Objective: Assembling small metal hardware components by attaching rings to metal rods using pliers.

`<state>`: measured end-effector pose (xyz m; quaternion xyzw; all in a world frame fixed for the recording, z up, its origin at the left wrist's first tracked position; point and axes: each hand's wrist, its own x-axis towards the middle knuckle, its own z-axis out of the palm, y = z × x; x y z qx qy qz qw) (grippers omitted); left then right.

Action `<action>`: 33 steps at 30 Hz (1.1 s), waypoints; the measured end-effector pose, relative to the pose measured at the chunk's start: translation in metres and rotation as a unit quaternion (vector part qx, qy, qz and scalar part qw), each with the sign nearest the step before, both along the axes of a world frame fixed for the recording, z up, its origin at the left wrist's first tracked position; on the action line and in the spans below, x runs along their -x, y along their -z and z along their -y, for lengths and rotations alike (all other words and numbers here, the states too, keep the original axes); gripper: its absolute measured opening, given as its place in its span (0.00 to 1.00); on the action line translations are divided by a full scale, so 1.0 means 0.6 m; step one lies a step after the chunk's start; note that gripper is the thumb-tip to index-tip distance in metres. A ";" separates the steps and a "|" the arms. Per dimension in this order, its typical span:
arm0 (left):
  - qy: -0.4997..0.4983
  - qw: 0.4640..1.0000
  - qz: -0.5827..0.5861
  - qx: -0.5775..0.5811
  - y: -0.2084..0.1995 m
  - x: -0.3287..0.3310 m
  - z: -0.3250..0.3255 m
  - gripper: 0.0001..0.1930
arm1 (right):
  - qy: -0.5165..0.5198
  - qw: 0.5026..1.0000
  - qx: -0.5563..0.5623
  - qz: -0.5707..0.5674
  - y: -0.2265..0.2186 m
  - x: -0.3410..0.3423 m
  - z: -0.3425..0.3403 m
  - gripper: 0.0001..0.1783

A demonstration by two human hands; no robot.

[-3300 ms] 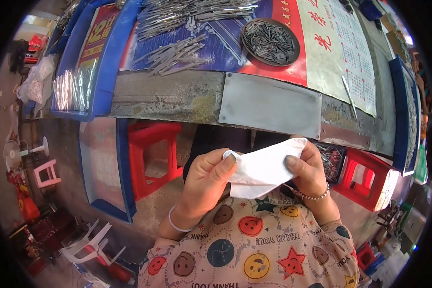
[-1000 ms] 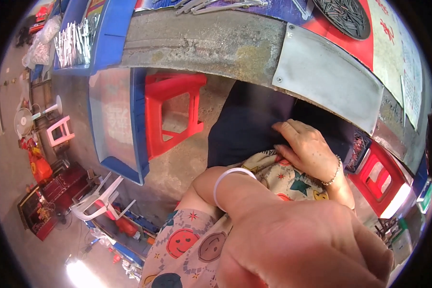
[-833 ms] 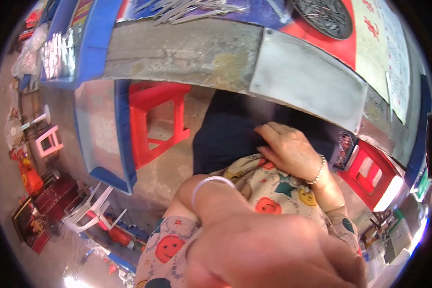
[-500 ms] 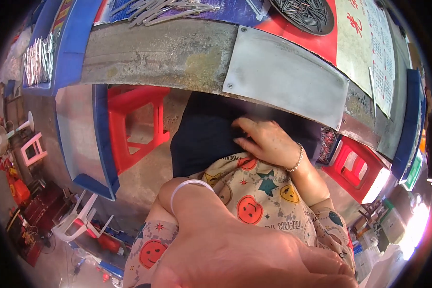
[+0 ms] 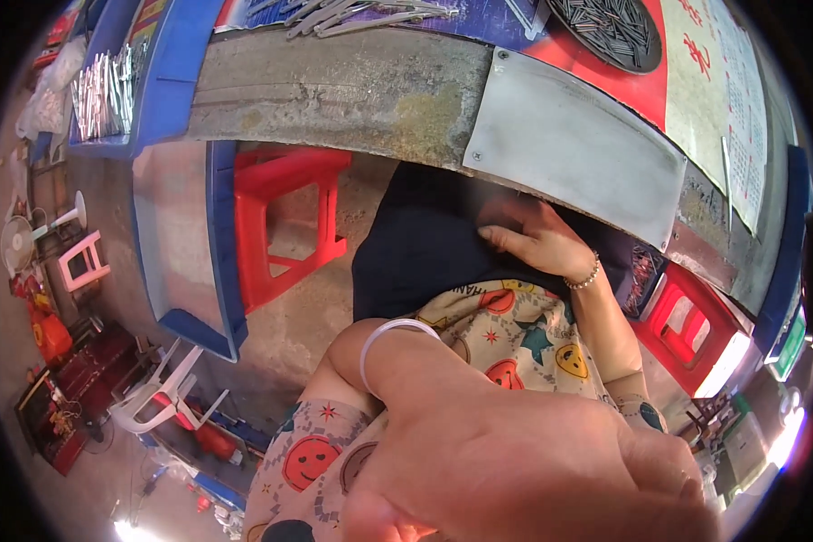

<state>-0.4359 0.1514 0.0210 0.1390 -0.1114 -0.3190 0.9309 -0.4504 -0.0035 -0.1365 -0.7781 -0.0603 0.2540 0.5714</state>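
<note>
My left hand [image 5: 524, 452], with a white bangle at the wrist, is raised close to the view and fills its lower middle. Its fingers bend away at the lower right and their tips are hidden, so any grip cannot be made out. My right hand [image 5: 546, 242], wearing a bead bracelet [image 5: 589, 274], lies over the dark cloth [image 5: 411, 239] on my lap, just below the table edge. Its thumb stands apart from the fingers, which are smeared and shadowed; no object shows in it.
Ahead is a worn grey table edge [image 5: 334, 95] with a screwed-on metal plate [image 5: 574, 135]. Silver metal strips [image 5: 361, 16] and a round dish [image 5: 652, 59] of dark pins lie on it. A blue bin [image 5: 167, 86] holds rods. Red stools [image 5: 251, 230] stand below.
The whole scene has shifted to the right in view. My right hand has slid a little forward, its fingers nearer the table edge. My left hand stays raised close to the view.
</note>
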 end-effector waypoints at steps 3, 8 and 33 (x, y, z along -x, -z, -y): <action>0.001 1.000 -0.005 -0.009 0.007 0.009 0.023 0.15 | 0.013 0.997 -0.032 -0.075 0.005 -0.001 -0.001 0.12; -0.008 0.999 -0.012 -0.032 0.013 0.009 -0.002 0.16 | 0.025 0.995 -0.073 -0.068 0.016 0.004 -0.006 0.15; 0.000 0.996 -0.035 -0.085 0.039 0.046 0.018 0.19 | 0.058 0.991 -0.062 -0.100 0.010 0.003 -0.006 0.28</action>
